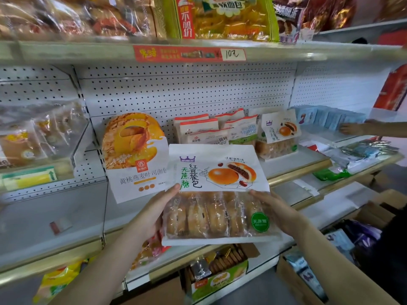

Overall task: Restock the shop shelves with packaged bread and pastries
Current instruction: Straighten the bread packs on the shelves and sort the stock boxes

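I hold a white bag of red bean buns (217, 194) upright in front of the middle shelf (295, 165). My left hand (154, 213) grips its left edge, thumb on the front. My right hand (275, 211) grips its right edge. Behind it on the shelf lean a peach toast bag (132, 150), several white pastry packs (211, 128) and a matching red bean bun bag (278, 134).
Another person's hand (354, 128) touches blue packs (330, 117) on the shelf at the right. Bread bags (41, 133) fill the left bay. Bagged goods (231, 16) crowd the top shelf. Open cartons (217, 271) of stock stand on the floor below.
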`<state>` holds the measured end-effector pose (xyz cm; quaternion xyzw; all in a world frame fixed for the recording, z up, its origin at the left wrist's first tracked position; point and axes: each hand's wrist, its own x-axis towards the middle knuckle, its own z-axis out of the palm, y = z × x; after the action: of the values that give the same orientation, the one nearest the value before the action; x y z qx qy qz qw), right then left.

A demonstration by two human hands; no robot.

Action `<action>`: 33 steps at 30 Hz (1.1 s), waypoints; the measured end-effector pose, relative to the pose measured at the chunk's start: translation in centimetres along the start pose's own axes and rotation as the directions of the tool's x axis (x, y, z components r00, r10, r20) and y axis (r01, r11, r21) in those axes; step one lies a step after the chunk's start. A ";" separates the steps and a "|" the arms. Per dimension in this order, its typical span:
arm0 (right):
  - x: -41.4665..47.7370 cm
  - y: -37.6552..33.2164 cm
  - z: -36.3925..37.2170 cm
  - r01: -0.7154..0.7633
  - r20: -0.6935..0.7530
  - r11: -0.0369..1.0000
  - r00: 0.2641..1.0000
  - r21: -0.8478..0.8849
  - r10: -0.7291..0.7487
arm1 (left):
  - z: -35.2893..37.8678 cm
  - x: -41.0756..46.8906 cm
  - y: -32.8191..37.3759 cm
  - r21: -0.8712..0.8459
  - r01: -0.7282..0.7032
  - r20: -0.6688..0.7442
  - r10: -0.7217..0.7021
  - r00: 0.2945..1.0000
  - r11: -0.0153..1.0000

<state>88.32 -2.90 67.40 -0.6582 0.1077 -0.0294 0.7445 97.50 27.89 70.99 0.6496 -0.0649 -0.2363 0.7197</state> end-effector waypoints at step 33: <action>9.6 -2.8 -32.7 -0.054 -0.237 0.958 0.971 -0.280 -0.015 | 30.6 18.4 -5.6 0.042 0.013 -0.054 -0.010 0.999 0.999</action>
<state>91.39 -36.90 65.41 -0.7491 0.2053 -0.0845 0.6242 100.02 -7.82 66.21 0.6711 -0.0469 -0.2215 0.7059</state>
